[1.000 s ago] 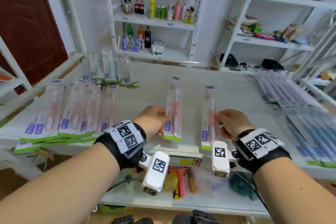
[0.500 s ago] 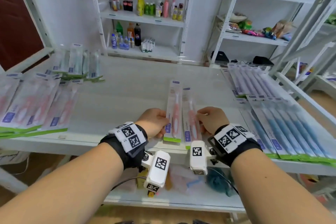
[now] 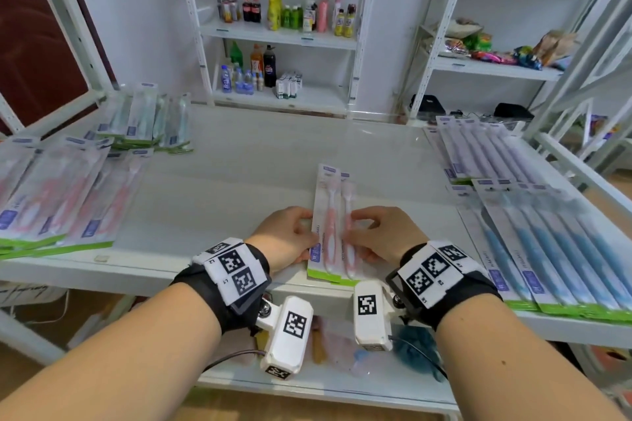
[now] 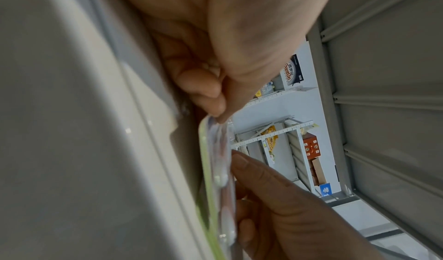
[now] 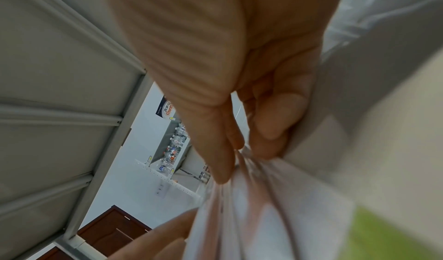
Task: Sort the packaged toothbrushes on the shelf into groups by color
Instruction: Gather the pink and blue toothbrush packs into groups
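Two packaged pink toothbrushes lie overlapped near the front middle of the white shelf, held slightly above it. My left hand pinches the left pack's edge. My right hand pinches the right pack between thumb and fingers. A pink group lies at the left. A green group sits at the back left. Purple packs and blue packs lie at the right.
White shelving behind carries bottles and snack bags. A lower shelf below the front edge holds small items. A dark red door stands at the far left. White uprights frame the right side.
My right hand has brought its pink pack leftward until it overlaps the pack in my left hand. The view has swung to the right.
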The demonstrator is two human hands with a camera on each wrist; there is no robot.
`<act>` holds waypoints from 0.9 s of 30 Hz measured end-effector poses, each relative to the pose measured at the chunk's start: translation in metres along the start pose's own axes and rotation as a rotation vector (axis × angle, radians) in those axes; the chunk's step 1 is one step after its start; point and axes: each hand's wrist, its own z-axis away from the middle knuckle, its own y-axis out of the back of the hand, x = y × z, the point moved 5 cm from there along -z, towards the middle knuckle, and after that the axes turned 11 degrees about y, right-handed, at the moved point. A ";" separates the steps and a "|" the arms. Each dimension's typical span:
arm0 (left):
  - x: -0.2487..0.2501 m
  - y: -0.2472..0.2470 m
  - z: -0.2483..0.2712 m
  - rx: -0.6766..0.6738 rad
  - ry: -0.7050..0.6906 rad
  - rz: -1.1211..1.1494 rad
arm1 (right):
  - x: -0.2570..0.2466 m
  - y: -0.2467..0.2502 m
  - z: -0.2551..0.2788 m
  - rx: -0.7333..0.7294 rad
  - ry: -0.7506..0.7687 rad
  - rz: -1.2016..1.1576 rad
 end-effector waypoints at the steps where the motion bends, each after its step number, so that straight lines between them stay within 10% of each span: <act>1: 0.001 0.000 0.000 0.007 -0.021 -0.033 | 0.001 0.000 -0.001 -0.007 -0.002 -0.003; 27: 0.008 -0.004 -0.017 -0.006 -0.085 -0.361 | 0.001 0.009 -0.008 -0.081 0.017 -0.018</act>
